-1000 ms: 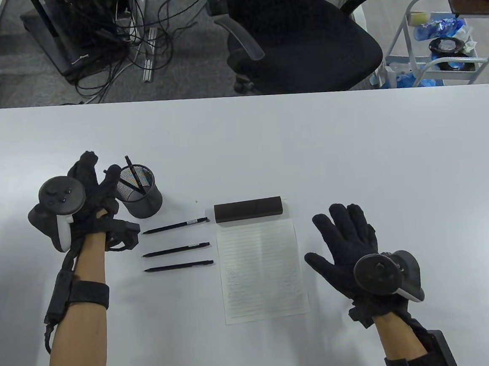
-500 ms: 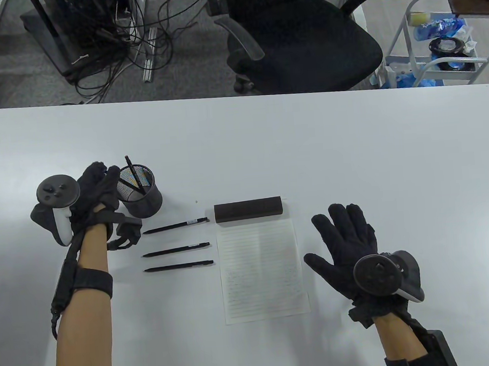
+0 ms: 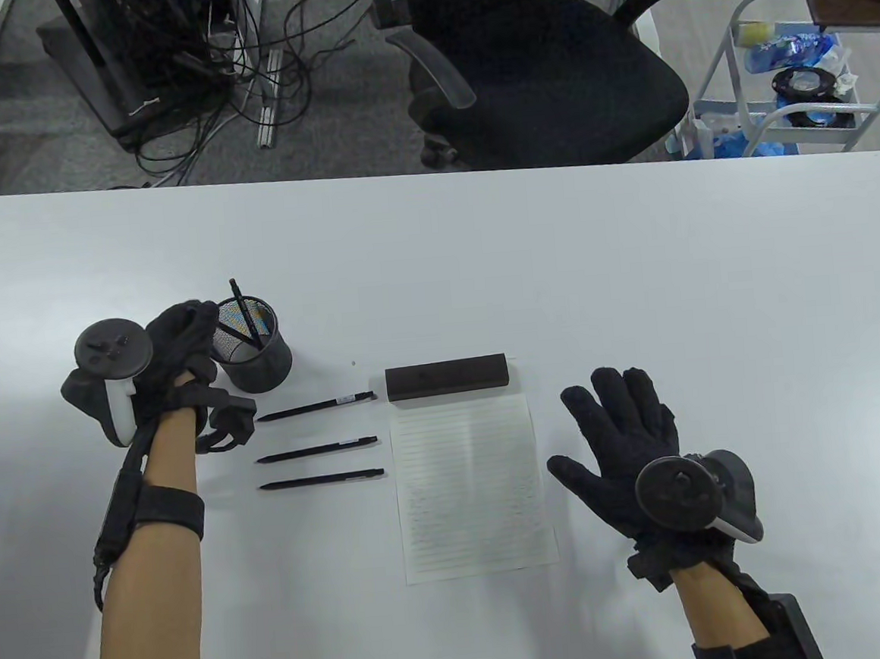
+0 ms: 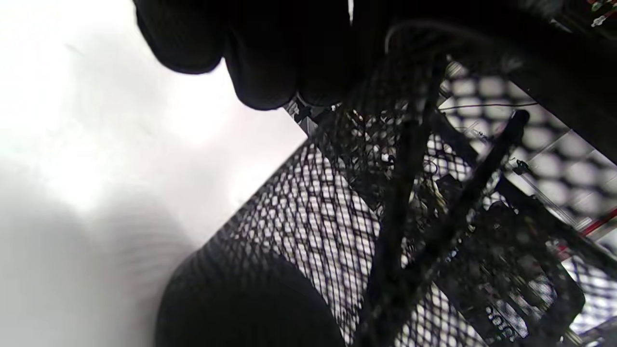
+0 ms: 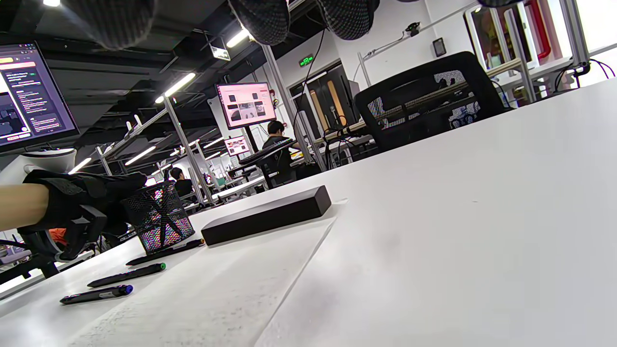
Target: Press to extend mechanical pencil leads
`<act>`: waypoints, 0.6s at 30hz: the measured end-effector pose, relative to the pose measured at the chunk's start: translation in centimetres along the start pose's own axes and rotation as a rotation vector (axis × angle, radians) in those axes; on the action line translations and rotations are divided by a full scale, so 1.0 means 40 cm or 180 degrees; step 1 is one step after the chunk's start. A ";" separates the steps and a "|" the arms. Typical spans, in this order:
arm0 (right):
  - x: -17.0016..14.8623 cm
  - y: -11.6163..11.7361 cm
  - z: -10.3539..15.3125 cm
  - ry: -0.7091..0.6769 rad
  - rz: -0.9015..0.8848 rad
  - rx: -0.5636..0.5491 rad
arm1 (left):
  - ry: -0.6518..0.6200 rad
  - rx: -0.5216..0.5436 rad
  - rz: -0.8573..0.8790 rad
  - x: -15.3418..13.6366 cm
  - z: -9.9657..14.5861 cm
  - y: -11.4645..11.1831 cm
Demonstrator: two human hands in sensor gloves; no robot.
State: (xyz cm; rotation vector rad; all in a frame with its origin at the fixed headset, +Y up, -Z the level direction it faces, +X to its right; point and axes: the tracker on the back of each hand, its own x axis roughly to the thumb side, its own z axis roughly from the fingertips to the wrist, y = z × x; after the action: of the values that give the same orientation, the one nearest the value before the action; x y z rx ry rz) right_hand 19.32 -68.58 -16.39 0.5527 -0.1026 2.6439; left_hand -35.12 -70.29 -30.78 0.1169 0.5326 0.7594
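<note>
Just left of the lined paper sheet (image 3: 471,487), three black mechanical pencils lie in a column: the far one (image 3: 317,406), the middle one (image 3: 318,449) and the near one (image 3: 322,479), each apart from the others. Beyond the far pencil stands a black mesh pen cup (image 3: 253,346) with more pens (image 3: 246,314) leaning inside. The left hand (image 3: 175,350) curls around the cup's left side, fingers (image 4: 260,72) against the mesh. A dark rectangular block (image 3: 446,376) sits at the sheet's far edge. Right of the sheet, the right hand (image 3: 627,436) is spread wide, holding nothing, over the white table (image 3: 633,269).
</note>
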 end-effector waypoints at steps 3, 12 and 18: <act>-0.001 -0.001 0.000 0.0004 -0.0003 -0.0003 | -0.0023 0.0081 0.0055 0.006 0.001 0.016; 0.001 -0.001 -0.001 -0.0008 -0.0012 -0.0011 | -0.0116 0.0299 0.0485 0.020 0.028 0.113; 0.004 0.000 0.000 -0.0044 -0.0020 -0.0026 | -0.0190 0.0421 0.1090 0.017 0.088 0.175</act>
State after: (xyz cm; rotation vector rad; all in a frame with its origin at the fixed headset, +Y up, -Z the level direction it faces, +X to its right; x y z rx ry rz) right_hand 19.19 -68.51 -16.32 0.5680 -0.1158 2.6327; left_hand -37.33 -64.45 -26.00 0.3593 0.5119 1.0506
